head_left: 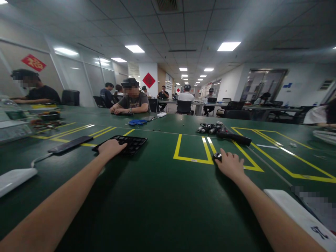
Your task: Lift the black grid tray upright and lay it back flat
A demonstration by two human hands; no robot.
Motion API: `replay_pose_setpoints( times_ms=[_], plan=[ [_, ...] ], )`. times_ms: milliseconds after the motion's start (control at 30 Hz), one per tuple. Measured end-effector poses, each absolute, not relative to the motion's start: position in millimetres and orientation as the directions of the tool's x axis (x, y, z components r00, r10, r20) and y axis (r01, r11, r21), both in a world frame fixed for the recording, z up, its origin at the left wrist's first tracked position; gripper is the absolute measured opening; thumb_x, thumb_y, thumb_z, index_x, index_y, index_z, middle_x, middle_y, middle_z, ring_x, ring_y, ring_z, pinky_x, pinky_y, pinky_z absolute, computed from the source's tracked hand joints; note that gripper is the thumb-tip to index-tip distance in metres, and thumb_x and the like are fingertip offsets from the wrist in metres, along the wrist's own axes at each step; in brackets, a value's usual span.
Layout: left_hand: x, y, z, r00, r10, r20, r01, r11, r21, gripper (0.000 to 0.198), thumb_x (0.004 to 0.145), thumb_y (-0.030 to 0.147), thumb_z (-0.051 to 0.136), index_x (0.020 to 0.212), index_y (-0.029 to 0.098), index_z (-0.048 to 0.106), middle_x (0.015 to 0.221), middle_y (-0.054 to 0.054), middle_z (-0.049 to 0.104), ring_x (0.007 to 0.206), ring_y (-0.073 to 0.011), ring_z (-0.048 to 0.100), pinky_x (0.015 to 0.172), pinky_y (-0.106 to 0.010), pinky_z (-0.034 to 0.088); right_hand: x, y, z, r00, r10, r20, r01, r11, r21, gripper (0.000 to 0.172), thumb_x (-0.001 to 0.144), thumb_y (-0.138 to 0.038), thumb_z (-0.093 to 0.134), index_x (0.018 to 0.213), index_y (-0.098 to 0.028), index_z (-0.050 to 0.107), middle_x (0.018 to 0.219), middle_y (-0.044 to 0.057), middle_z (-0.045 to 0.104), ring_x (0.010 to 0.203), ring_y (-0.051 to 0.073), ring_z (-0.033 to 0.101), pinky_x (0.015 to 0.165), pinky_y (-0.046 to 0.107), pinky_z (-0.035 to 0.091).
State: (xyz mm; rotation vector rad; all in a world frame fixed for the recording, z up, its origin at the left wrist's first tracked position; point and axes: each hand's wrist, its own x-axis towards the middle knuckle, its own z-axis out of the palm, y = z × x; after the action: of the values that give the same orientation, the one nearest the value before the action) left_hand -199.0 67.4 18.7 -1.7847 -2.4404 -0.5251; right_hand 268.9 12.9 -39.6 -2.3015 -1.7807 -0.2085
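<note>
My left hand (111,148) is over the left part of a black compartment tray (136,142), its wrist crossing the near edge. Its fingers look closed and bent toward the cells; whatever they may hold is hidden. Farther right, my right hand (231,163) pinches a small dark rounded piece (217,156) between thumb and forefinger, the other fingers loosely spread. That piece is just above the near right corner of a yellow tape outline (193,160). Beyond it lie a bundle of black cabled parts with metallic ends (210,128) and a black cylinder (237,138).
A dark phone-like slab (70,145) is cabled to a white block (15,180) on the left. Another white block (296,213) lies beside my right forearm. Blue material (137,122) rests near the far edge, where a person (133,99) sits. More yellow tape outlines mark the green table (162,203).
</note>
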Motion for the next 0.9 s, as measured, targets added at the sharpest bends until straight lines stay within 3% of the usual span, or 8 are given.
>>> replay_pose_setpoints(
  times_ms=[133,200,300,433,567,667,800,900],
  plan=[
    [-154,66,18,-0.190,0.897,0.398,0.975,0.125,0.184,0.038,0.080,0.018,0.032,0.108,0.004,0.054,0.109,-0.021,0.056,0.102,-0.0284,0.053,0.085,-0.039,0.042,245,7,-26,0.169,0.912,0.374,0.986,-0.153,-0.072,0.058,0.083,-0.039,0.035,0.132,-0.010,0.032,0.136,0.015,0.034,0.128,0.036,0.016,0.099,0.059,0.013],
    [-121,60,7,-0.028,0.902,0.431,0.985,-0.050,0.167,0.044,0.077,0.008,0.030,0.117,0.010,0.051,0.111,-0.012,0.058,0.104,-0.0192,0.053,0.091,-0.029,0.039,223,-1,-21,0.069,0.926,0.371,0.995,-0.036,-0.094,0.058,0.084,-0.039,0.033,0.134,-0.009,0.030,0.138,0.014,0.032,0.130,0.033,0.015,0.102,0.054,0.011],
    [-75,49,-18,0.363,0.855,0.371,0.891,-0.435,0.129,0.050,0.073,0.002,0.030,0.117,0.011,0.052,0.120,-0.010,0.054,0.111,-0.0170,0.049,0.096,-0.028,0.036,186,-20,-23,-0.164,0.948,0.272,0.961,0.216,-0.174,0.060,0.085,-0.047,0.029,0.135,-0.012,0.030,0.142,0.011,0.028,0.132,0.030,0.014,0.104,0.052,0.008],
    [-50,44,-40,0.548,0.809,0.212,0.804,-0.580,0.133,0.043,0.080,0.010,0.030,0.115,0.012,0.055,0.125,-0.009,0.051,0.116,-0.0169,0.045,0.100,-0.031,0.033,157,-42,-33,-0.425,0.893,0.146,0.854,0.450,-0.263,0.062,0.085,-0.053,0.023,0.135,-0.017,0.030,0.144,0.008,0.024,0.133,0.027,0.014,0.106,0.051,0.005],
    [-50,37,-35,0.508,0.805,0.306,0.822,-0.559,0.107,0.040,0.085,0.028,0.035,0.117,0.010,0.052,0.128,-0.013,0.048,0.120,-0.0208,0.041,0.102,-0.037,0.029,159,-42,-33,-0.503,0.860,0.090,0.805,0.504,-0.312,0.059,0.087,-0.052,0.019,0.134,-0.019,0.033,0.142,0.007,0.028,0.131,0.025,0.020,0.105,0.050,0.012],
    [-43,11,-24,0.552,0.731,0.401,0.778,-0.625,0.070,0.045,0.084,0.035,0.040,0.123,0.012,0.046,0.135,-0.012,0.039,0.127,-0.0233,0.030,0.105,-0.042,0.022,179,-26,-28,-0.429,0.882,0.193,0.854,0.466,-0.232,0.052,0.088,-0.046,0.023,0.131,-0.020,0.037,0.140,0.006,0.033,0.130,0.024,0.023,0.105,0.047,0.015],
    [-27,-36,-13,0.785,0.598,0.162,0.581,-0.801,0.145,0.046,0.086,0.041,0.038,0.128,0.022,0.041,0.137,-0.006,0.038,0.126,-0.0215,0.031,0.104,-0.041,0.025,225,0,-29,-0.098,0.920,0.380,0.992,0.120,-0.033,0.049,0.085,-0.031,0.034,0.131,-0.015,0.036,0.140,0.011,0.030,0.131,0.028,0.017,0.104,0.050,0.010],
    [-20,-53,-10,0.804,0.592,0.061,0.567,-0.793,0.224,0.046,0.087,0.041,0.036,0.128,0.022,0.041,0.136,-0.007,0.039,0.124,-0.0211,0.035,0.100,-0.038,0.031,254,10,-38,0.084,0.931,0.355,0.995,-0.099,0.024,0.047,0.084,-0.032,0.035,0.126,-0.014,0.040,0.133,0.015,0.039,0.125,0.034,0.026,0.098,0.058,0.013]
  ],
)
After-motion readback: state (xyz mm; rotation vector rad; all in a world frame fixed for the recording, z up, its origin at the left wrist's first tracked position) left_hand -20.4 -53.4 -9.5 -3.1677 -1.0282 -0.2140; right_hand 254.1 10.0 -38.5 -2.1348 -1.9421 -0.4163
